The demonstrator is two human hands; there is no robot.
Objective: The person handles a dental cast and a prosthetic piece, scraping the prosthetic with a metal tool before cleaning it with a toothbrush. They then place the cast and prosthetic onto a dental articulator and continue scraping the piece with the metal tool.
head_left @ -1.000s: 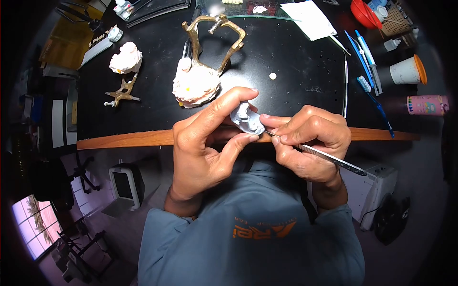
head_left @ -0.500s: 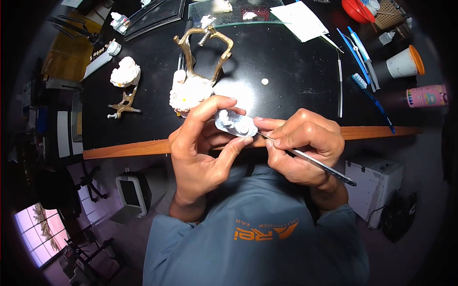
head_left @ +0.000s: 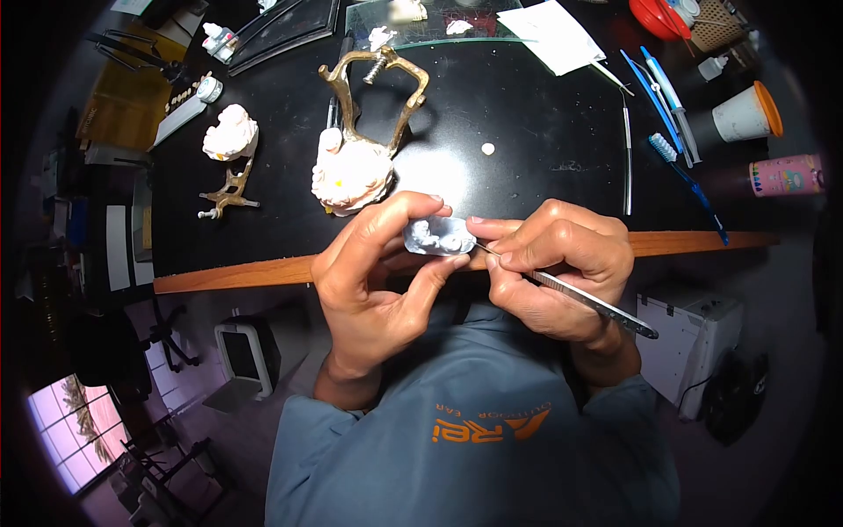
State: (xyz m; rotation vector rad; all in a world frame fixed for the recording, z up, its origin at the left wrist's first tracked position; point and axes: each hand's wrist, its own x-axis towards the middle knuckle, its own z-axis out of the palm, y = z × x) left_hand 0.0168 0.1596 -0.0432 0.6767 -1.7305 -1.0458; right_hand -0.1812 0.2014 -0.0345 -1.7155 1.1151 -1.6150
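Observation:
Just over the table's front edge, a small grey-white dental cast (head_left: 439,237) with raised tooth shapes is pinched between the thumb and fingers of my left hand (head_left: 373,272). My right hand (head_left: 562,268) grips a slim metal scalpel (head_left: 593,303) like a pen. Its thin tip meets the right end of the cast, while a right fingertip rests close by that same end. Beyond my left hand stands a brass articulator (head_left: 347,114) with a whitish plaster jaw model (head_left: 353,176) on it.
Another plaster model (head_left: 231,133) on a brass frame sits at left. A small round cream piece (head_left: 488,150) lies mid-table. Rightward are a metal instrument (head_left: 627,162), a blue toothbrush (head_left: 689,184), a white cup (head_left: 742,114) with orange rim and a pink can (head_left: 786,176). A glass slab (head_left: 492,26) lies behind.
The dental cast has shifted slightly right and tilted, so it looks narrower and more level. My left hand has moved a little with it; the scalpel tip stays at its right end.

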